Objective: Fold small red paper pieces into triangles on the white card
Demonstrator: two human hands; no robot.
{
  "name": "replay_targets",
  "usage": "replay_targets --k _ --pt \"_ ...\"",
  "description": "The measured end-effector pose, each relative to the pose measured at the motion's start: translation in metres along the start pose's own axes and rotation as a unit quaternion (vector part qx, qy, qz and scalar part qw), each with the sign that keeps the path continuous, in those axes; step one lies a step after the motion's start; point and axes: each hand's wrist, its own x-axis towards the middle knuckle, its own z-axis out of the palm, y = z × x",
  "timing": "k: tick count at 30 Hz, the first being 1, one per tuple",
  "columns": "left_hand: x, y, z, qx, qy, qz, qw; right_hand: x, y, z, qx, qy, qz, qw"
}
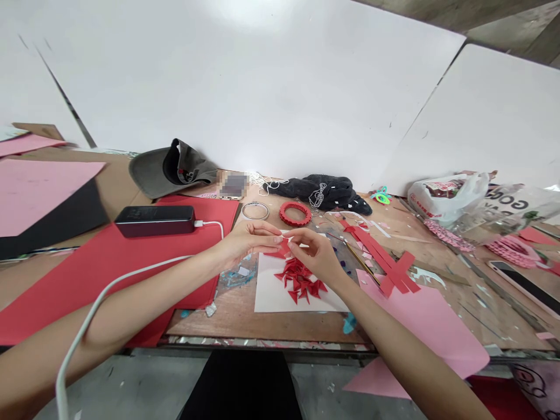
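Observation:
My left hand point(250, 239) and my right hand point(315, 252) meet above a white sheet point(268, 294), fingertips pinched together. Between them is a small piece of red paper point(284, 247), partly hidden by the fingers; its exact folds are too small to tell. Right below, a pile of pointed, folded red paper pieces point(301, 280) lies on the white sheet. Behind the hands a red ring point(295, 214) with a ridged edge rests on the table, and a thin, pale ring point(255, 210) lies to its left.
Red sheets point(131, 265) carry a black power bank point(155, 221) with a white cable crossing my left forearm. A grey cap point(172, 169) and dark cloth point(326, 192) lie along the wall. Red strips point(380, 256), pink paper point(431, 326) and a phone point(527, 286) lie rightward.

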Motion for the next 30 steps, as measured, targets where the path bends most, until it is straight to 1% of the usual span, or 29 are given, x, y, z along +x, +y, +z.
replay_targets --k 3,7,9,11,15,18,24,27,30 --pt "0.0006 -0.0007 -0.0008 0.013 0.005 0.011 1.0 0.0002 0.0001 0.0 -0.005 -0.001 0.001 1.0" --pt "0.0012 -0.0021 -0.0003 0.039 0.021 0.036 0.998 0.0011 -0.0003 0.0001 -0.011 -0.006 0.019 1.0" --pt "0.0011 -0.0019 0.0005 0.046 0.02 0.047 0.998 0.0018 -0.0004 -0.0004 -0.011 -0.002 0.026 1.0" --pt "0.0008 -0.0008 0.0014 0.044 0.007 0.048 0.998 0.0025 -0.0004 -0.0014 -0.009 0.01 0.026 1.0" --pt "0.0009 0.0015 0.0021 0.034 -0.036 0.028 0.998 0.0031 0.0004 -0.0028 0.0 0.027 0.025 0.999" --pt "0.0014 0.0008 0.0019 0.027 -0.035 0.021 0.999 0.0028 0.001 -0.0026 -0.002 0.028 0.024 0.999" --pt "0.0005 -0.0007 0.0015 0.024 -0.023 0.022 0.999 0.0019 -0.0002 -0.0016 -0.022 0.019 0.002 1.0" --pt "-0.0012 0.0013 0.0016 0.022 -0.024 0.031 0.999 0.002 -0.0014 -0.0019 -0.034 0.015 -0.023 0.999" --pt "-0.0026 0.0046 0.0025 0.014 -0.022 0.026 0.999 0.0024 -0.0017 -0.0027 -0.047 0.016 -0.033 0.998"
